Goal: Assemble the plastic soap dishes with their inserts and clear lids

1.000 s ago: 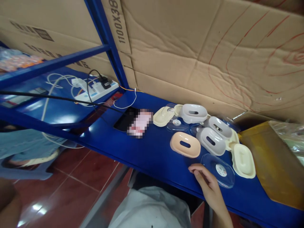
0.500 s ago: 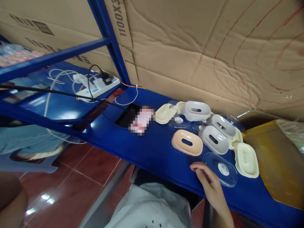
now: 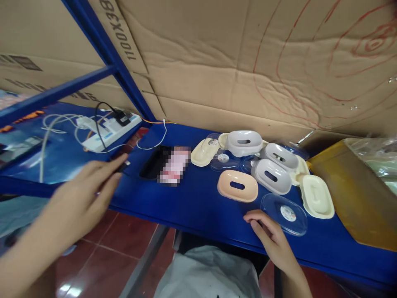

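Observation:
My left hand [image 3: 89,190] is raised over the left end of the blue table. Its thumb and fingers pinch the black cable plug [image 3: 124,165], whose small metal tip points right. To the right of that plug lies a dark phone-like device [image 3: 151,163] with a blurred-out bright patch over its right side. My right hand [image 3: 266,231] rests at the table's front edge with its fingers curled in and nothing seen in them. Close by are a clear plastic lid [image 3: 283,215] with a round label and a peach soap dish [image 3: 237,185] with a slot.
Grey soap dishes [image 3: 273,176] and cream trays [image 3: 318,196] cluster at the back with more clear lids. A yellow-brown box [image 3: 353,194] stands at right. A power strip [image 3: 113,132] with white cables lies behind the blue frame [image 3: 102,49]. Cardboard [image 3: 211,62] lines the back.
My left hand has come into view from the left, with the plug in its fingers. The right hand stays curled at the table edge. The view has shifted somewhat.

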The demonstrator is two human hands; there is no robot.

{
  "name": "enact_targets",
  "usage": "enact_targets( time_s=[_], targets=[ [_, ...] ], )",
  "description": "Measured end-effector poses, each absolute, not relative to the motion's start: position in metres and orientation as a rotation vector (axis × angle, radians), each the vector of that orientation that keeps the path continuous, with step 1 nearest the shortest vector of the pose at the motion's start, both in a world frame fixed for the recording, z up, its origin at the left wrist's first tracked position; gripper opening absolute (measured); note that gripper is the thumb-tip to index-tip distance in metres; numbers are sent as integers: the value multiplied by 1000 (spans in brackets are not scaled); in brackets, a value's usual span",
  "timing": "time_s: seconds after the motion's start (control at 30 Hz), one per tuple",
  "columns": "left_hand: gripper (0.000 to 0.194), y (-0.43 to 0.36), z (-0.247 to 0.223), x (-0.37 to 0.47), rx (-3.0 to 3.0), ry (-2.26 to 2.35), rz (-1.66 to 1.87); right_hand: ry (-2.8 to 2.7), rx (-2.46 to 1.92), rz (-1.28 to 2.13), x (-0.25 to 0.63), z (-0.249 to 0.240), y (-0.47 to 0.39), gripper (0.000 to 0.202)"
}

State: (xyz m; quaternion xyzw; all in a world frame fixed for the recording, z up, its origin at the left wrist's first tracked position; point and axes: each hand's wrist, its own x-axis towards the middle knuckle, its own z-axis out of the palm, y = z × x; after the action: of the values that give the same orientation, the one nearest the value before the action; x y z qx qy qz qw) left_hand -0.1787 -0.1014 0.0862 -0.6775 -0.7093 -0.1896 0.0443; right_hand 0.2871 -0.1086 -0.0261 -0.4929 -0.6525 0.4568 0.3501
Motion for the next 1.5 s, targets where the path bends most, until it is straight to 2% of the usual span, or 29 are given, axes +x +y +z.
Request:
enact_targets(
  time_s=[0.13,0.3,0.5,0.63,0.8,0.97,1.07,1.3,1.33,1.43,1.5],
  targets=[
    [43,-86,30,-196,-1950,-2407,-428,-1705,-1282,1164,288,-30,-109,22],
    [37,-88,-10,-218,-1883,-2403,-531,-1723,-1268,1114,288,-29,-107,22],
    [60,-81,-25,-207,-1906,-2320,-713,-1774,-1238,1041,285,-25,-106,20],
    [67,-91,-31,-188,-1862,-2316,-684,-1885,-1219,915,283,-26,-114,20],
    [68,-113,-37,-171,-1905,-2177,-756,-2082,-1213,369,309,-33,-129,30],
    [56,-116,-37,-136,-2080,-1942,-892,-2118,-1371,17,359,-43,-128,30],
    [43,-96,-26,-99,-2344,-1630,-894,-2189,-1396,-54,381,-38,-118,26],
    [39,-11,17,-17,-2833,-1026,-792,-2274,-1285,-137,371,14,-49,23],
    [42,-1,19,-8,-2922,-963,-731,-2316,-1299,-118,365,21,-36,25],
    [68,15,13,11,-3075,-897,-577,-2417,-1414,-33,348,29,-2,40],
    [71,17,4,17,-3139,-917,-550,-2423,-1452,25,341,26,8,47]
  ],
)
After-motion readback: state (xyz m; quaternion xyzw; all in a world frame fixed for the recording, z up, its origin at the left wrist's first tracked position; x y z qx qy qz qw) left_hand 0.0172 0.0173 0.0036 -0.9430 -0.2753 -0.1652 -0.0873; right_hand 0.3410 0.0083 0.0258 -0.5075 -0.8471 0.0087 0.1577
